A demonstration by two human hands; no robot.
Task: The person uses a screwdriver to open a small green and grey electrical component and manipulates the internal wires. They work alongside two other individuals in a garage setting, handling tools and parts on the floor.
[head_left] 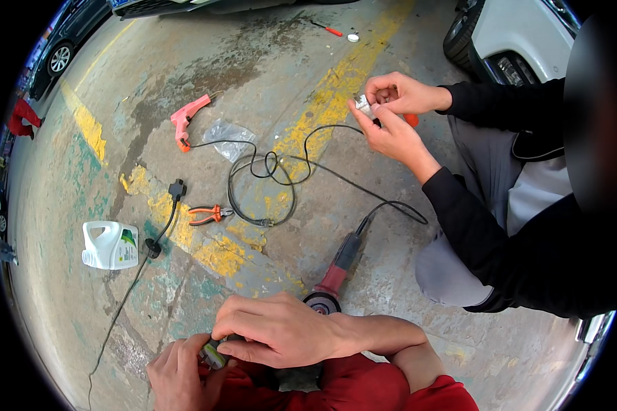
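My left hand (182, 375) is closed around a small yellow-green and grey piece (213, 355) above my lap, in red trousers. Across from the right reaches my right hand (277, 330), its thumb and curled fingers pinching the same piece from above. Fingers cover much of it, so its exact kind cannot be made out. Just beyond my right wrist lies an angle grinder (335, 275) with a red and dark body, its disc end nearest me and partly hidden by my hand.
At right, a crouching person's hands (399, 130) hold a small white piece (363, 105). On the floor are pliers (209, 215), a pink soldering gun (187, 120), a plastic bag (230, 139), looped black cable (295, 198), a white jug (110, 246), an extension cord (153, 248) and a screwdriver (332, 31). Cars stand around.
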